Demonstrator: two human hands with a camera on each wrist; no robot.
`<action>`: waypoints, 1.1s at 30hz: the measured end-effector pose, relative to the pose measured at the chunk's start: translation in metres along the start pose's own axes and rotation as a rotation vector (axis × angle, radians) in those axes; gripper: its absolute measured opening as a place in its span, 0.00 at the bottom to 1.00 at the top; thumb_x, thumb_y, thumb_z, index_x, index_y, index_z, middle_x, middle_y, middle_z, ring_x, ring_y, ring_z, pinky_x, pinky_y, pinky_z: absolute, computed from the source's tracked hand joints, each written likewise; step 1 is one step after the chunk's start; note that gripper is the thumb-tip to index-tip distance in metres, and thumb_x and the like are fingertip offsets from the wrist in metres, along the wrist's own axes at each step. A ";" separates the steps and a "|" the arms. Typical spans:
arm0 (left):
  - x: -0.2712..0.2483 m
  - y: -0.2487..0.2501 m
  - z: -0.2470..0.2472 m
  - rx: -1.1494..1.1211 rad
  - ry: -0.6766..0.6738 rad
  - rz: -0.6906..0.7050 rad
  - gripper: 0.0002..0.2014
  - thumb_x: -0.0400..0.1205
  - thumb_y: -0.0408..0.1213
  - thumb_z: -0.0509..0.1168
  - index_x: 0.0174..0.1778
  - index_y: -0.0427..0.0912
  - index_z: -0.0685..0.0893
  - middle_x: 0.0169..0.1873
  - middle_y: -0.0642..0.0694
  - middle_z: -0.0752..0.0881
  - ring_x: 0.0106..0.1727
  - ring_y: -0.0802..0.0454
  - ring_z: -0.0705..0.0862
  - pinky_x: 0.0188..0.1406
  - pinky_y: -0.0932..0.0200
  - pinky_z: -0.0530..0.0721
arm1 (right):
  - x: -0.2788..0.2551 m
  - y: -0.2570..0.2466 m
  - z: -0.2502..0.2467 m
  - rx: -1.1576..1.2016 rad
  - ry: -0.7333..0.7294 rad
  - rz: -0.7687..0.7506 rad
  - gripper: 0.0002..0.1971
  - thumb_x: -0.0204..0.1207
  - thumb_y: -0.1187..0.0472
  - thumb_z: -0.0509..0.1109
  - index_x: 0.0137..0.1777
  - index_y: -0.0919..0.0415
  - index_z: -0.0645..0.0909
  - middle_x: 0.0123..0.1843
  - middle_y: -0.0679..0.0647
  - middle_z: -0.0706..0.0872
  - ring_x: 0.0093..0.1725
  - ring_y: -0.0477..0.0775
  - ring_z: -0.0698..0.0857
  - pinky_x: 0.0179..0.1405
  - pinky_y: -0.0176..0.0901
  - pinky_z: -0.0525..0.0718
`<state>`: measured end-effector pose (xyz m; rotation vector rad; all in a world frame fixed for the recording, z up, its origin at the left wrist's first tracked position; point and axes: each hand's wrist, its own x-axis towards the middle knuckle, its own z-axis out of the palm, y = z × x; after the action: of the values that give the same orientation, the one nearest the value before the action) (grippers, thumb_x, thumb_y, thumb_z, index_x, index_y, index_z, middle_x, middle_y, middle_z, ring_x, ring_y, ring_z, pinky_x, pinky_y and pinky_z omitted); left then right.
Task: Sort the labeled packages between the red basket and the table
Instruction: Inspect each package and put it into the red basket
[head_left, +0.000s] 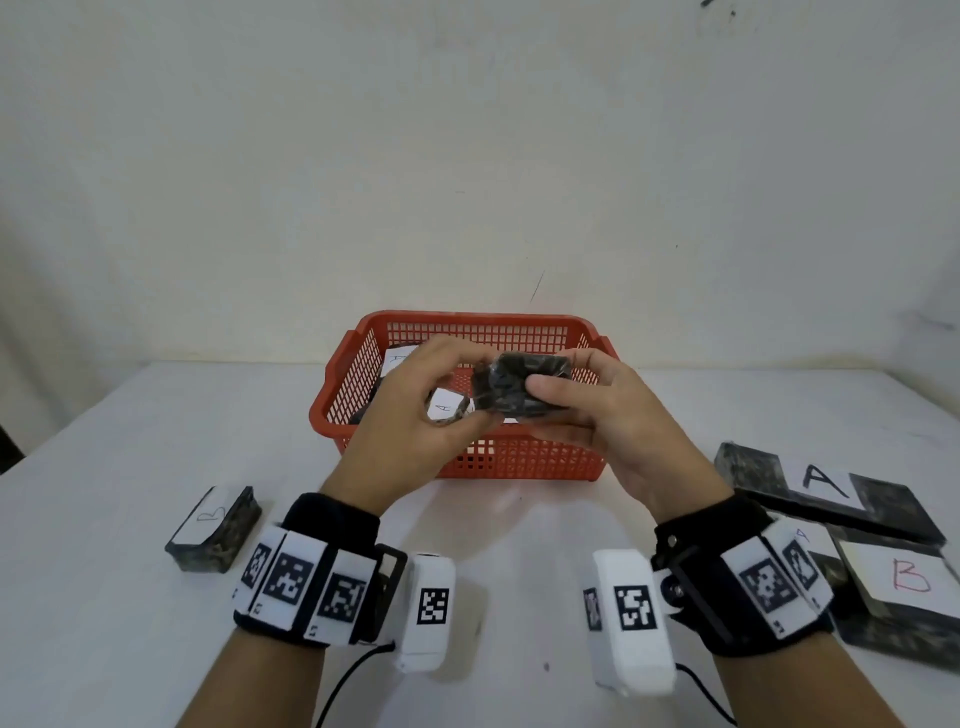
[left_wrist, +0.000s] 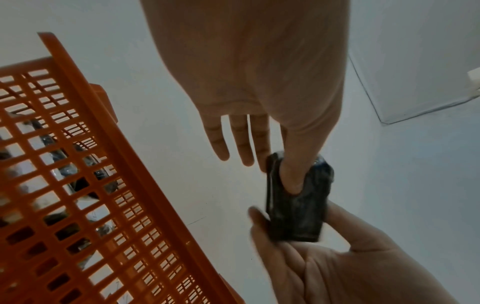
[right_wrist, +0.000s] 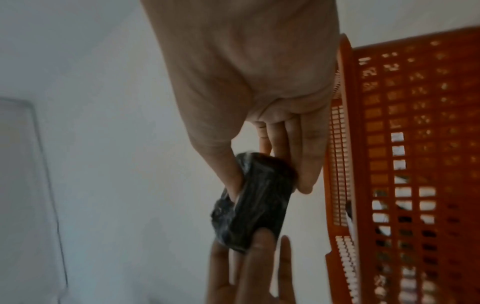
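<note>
A small package in black wrap (head_left: 519, 384) hangs above the red basket (head_left: 519, 462), held at both ends. My left hand (head_left: 475, 395) pinches its left end between thumb and index finger, the other fingers straight in the left wrist view. My right hand (head_left: 550, 395) grips the right end, thumb on the near face. No label shows on this package (left_wrist: 298, 216) in any view. Inside the basket lie more black packages, one with a white "A" label (head_left: 445, 408).
On the white table (head_left: 519, 545) a package marked "B" (head_left: 213, 530) lies at the left. At the right lie a long package marked "A" (head_left: 826, 483), one marked "B" (head_left: 909, 582) and a smaller one half hidden by my right wrist. A wall stands behind the basket.
</note>
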<state>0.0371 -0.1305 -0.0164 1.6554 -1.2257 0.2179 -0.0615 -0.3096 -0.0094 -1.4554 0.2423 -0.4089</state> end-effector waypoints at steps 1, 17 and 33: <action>0.000 0.001 0.000 0.007 0.013 0.010 0.17 0.77 0.36 0.76 0.61 0.52 0.85 0.56 0.55 0.83 0.63 0.52 0.82 0.63 0.58 0.81 | 0.001 0.001 0.000 -0.082 0.034 -0.021 0.20 0.75 0.62 0.81 0.63 0.62 0.81 0.51 0.62 0.96 0.46 0.57 0.96 0.45 0.45 0.94; -0.003 0.000 -0.002 0.002 -0.045 -0.054 0.32 0.72 0.35 0.80 0.71 0.55 0.75 0.63 0.57 0.80 0.70 0.58 0.79 0.69 0.59 0.80 | -0.002 0.007 0.001 -0.174 -0.008 -0.288 0.30 0.60 0.57 0.86 0.65 0.57 0.85 0.49 0.52 0.96 0.48 0.48 0.95 0.49 0.34 0.88; -0.001 -0.005 -0.005 -0.181 -0.044 -0.129 0.23 0.81 0.24 0.70 0.69 0.51 0.82 0.55 0.54 0.85 0.66 0.52 0.84 0.68 0.54 0.84 | 0.004 0.015 -0.007 0.104 -0.239 -0.106 0.17 0.77 0.60 0.73 0.63 0.65 0.83 0.60 0.61 0.93 0.61 0.59 0.93 0.61 0.47 0.90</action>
<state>0.0428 -0.1264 -0.0175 1.5810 -1.1325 -0.0096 -0.0591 -0.3167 -0.0249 -1.4037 -0.0478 -0.3248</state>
